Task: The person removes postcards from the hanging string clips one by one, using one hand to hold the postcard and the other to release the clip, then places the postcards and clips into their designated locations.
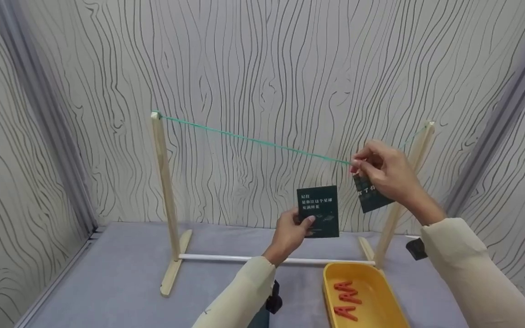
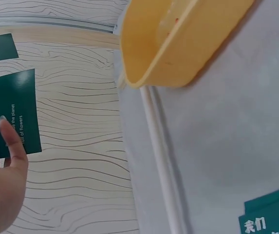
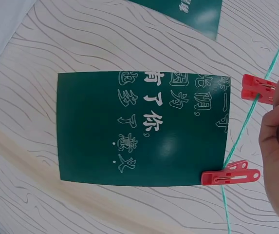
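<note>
My left hand (image 1: pixel 290 230) holds a dark green printed card (image 1: pixel 319 202) upright, thumb across its face. A second green card (image 3: pixel 139 126) hangs from the green string (image 1: pixel 253 140). One red clothespin (image 3: pixel 231 175) clips a corner of this card at the string. My right hand (image 1: pixel 390 171) pinches another red clothespin (image 3: pixel 258 89) at the string. In the right wrist view its mouth appears just apart from the card's other top corner. My right fingers hide part of that clothespin.
The string runs between two wooden posts (image 1: pixel 164 182), joined low by a white rod (image 1: pixel 217 258). A yellow tray (image 1: pixel 381 291) with several red clothespins (image 1: pixel 347 298) stands at the front right. More green cards (image 2: pixel 270 214) lie on the cloth beside my left forearm.
</note>
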A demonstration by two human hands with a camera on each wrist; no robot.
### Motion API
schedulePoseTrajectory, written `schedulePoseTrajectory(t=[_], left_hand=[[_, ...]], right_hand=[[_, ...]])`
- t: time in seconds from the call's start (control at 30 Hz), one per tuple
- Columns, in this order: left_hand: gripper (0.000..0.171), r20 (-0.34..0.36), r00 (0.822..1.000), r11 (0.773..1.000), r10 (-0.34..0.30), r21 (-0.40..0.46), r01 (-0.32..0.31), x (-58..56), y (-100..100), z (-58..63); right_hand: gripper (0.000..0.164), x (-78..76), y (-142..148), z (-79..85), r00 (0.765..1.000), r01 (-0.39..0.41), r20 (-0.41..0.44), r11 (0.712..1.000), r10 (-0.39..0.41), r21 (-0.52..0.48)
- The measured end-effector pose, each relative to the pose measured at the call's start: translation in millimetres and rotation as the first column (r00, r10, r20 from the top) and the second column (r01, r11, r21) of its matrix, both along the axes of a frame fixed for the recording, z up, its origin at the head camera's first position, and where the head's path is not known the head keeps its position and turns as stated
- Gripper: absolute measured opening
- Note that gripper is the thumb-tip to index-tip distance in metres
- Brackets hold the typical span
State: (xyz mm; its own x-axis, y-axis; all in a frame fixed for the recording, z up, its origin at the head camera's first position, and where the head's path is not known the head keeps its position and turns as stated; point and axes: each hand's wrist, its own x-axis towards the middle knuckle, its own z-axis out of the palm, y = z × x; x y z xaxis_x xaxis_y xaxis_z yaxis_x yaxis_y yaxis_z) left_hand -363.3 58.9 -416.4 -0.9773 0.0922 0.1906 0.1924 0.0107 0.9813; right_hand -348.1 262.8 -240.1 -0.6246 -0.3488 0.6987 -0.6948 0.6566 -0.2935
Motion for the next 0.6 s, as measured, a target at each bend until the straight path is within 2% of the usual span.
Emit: schedulePoseTrajectory(t=[0.13,0.37,0.6], left_hand=[[0.014,0.011,1.0,1.0,-0.008,-0.001,0.008,2.0,-6.3,-8.8],[0.014,0.032,0.999,1.0,0.01,0.0,-0.01,1.7,-17.8,-22.8],[0.019,0.07,0.998,1.0,0.002,0.002,-0.002,1.7,-36.0,-30.9]], right_hand=[[0.004,3.7,3.4,0.1,1.0,0.017,-0.023,1.0,-0.017,-0.024],[0.004,9.5,6.6,-1.2,0.998,0.0,-0.058,0.998,-0.004,-0.063],[0.006,11.3,4.5,-6.6,0.986,0.003,-0.164,0.999,-0.011,-0.048]])
